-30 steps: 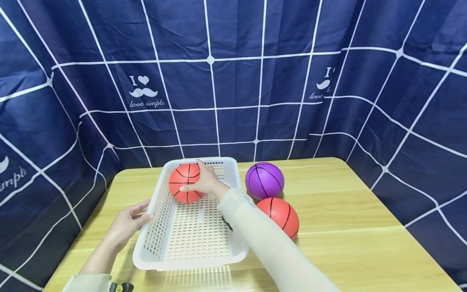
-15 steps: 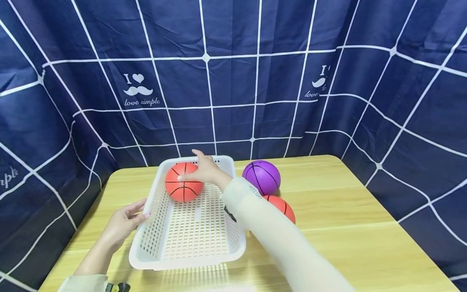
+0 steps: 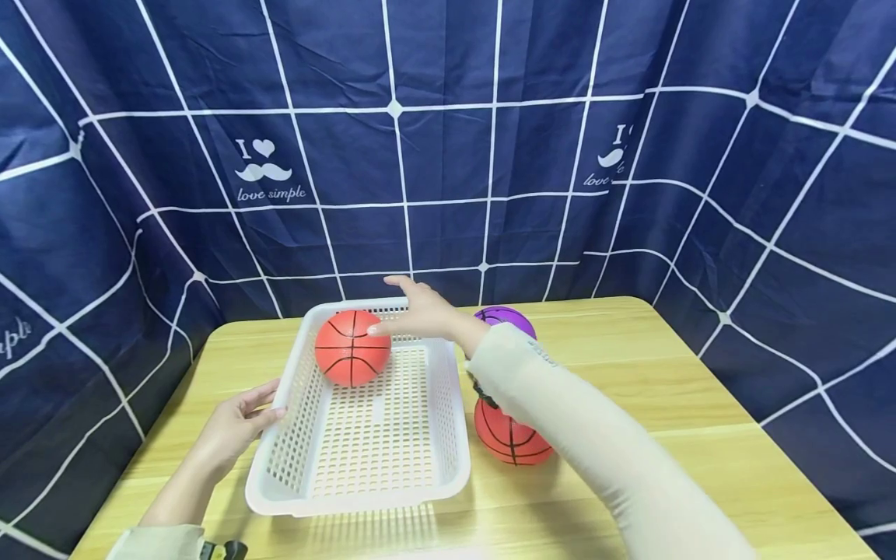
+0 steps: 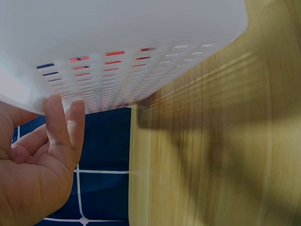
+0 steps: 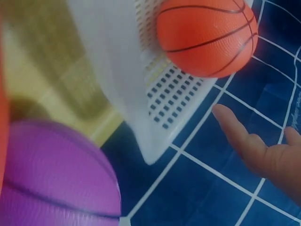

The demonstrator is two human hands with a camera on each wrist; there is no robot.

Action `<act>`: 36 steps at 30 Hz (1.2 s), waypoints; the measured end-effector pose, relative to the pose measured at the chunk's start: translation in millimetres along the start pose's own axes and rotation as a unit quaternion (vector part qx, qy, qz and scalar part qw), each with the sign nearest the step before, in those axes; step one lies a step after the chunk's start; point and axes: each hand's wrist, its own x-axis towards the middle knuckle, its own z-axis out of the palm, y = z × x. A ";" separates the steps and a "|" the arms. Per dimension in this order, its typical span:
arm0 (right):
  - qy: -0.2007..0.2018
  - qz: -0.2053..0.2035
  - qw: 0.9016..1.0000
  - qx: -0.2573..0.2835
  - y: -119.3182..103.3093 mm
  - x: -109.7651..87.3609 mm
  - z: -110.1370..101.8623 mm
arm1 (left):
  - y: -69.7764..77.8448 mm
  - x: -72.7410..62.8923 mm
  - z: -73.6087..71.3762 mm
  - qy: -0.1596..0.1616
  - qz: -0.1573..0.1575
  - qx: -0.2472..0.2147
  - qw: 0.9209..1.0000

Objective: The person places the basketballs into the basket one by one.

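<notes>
A white perforated plastic basket [image 3: 364, 504] stands on the wooden table, with a red-orange toy basketball [image 3: 352, 348] in its far left part. My left hand [image 3: 234, 426] grips the basket's left rim, thumb on the rim; in the left wrist view its fingers [image 4: 56, 120] lie against the outer wall. My right hand [image 3: 428, 313] is over the basket's far right part, fingers spread and holding nothing. In the right wrist view a gap shows between the right hand [image 5: 268, 155] and that ball.
Right of the basket, a purple toy basketball [image 3: 505, 316] and a second red-orange one [image 3: 509, 437] sit on the table [image 3: 665, 404], both partly hidden by the right forearm. A dark blue curtain [image 3: 448, 155] with white lines hangs behind and at the sides.
My right hand has let go of the ball in the basket and moved up and right from it. The ball stays there. My left hand keeps its place on the rim.
</notes>
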 end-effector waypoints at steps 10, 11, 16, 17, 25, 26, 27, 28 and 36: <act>-0.027 -0.038 0.998 -0.036 11.9 -36.6 -26.6 | 1.8 -0.5 0.7 -0.001 -0.005 0.001 1.000; -0.028 -0.046 0.998 -0.039 14.7 -40.0 -28.7 | 1.9 -0.6 0.7 -0.002 -0.006 0.002 1.000; -0.041 -0.077 0.995 -0.038 26.2 -59.5 -37.9 | 2.9 -1.9 0.9 -0.001 -0.008 0.008 1.000; -0.045 -0.081 0.995 -0.041 28.5 -63.2 -39.4 | 3.0 -2.0 1.0 -0.001 -0.009 0.009 1.000; -0.051 -0.107 0.991 -0.060 43.7 -90.7 -47.1 | 3.7 -2.4 2.0 -0.001 -0.009 0.003 1.000; -0.052 -0.115 0.990 -0.058 45.9 -93.6 -47.4 | 3.6 -2.3 2.1 -0.001 -0.009 0.002 1.000; -0.053 -0.122 0.989 -0.059 48.2 -96.3 -47.8 | 3.6 -2.3 2.1 -0.002 -0.009 0.001 1.000; -0.053 -0.130 0.988 -0.060 50.3 -99.3 -48.1 | 3.5 -2.1 2.1 -0.002 -0.009 0.001 1.000; -0.055 -0.169 0.983 -0.050 71.4 -122.9 -50.5 | 3.5 -1.5 2.2 0.001 -0.011 0.006 1.000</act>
